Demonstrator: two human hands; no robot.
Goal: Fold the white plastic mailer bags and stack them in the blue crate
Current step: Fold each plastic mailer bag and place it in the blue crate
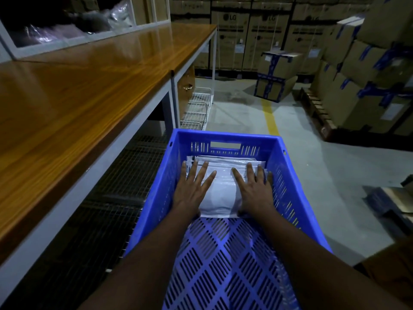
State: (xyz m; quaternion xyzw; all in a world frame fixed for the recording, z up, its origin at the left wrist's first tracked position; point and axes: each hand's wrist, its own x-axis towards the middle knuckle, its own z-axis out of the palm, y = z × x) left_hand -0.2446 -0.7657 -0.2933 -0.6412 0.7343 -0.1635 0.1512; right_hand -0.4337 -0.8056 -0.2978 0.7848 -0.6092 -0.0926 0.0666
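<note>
bare forearms, left hand point(191, 189), right hand point(254, 190)

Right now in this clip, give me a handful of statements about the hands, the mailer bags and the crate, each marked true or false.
1. Both hands lie flat, fingers spread, on the white mailer bags. True: left hand and right hand press down on the top one.
2. The bags sit at the near end of the blue crate. False: they are at the far end; the near floor is bare.
3. The crate stands on the wooden table. False: it is beside the table, lower than its top.
4. Cardboard boxes are stacked to the right. True.
5. One hand grips the crate's handle slot. False: neither touches it.
</note>
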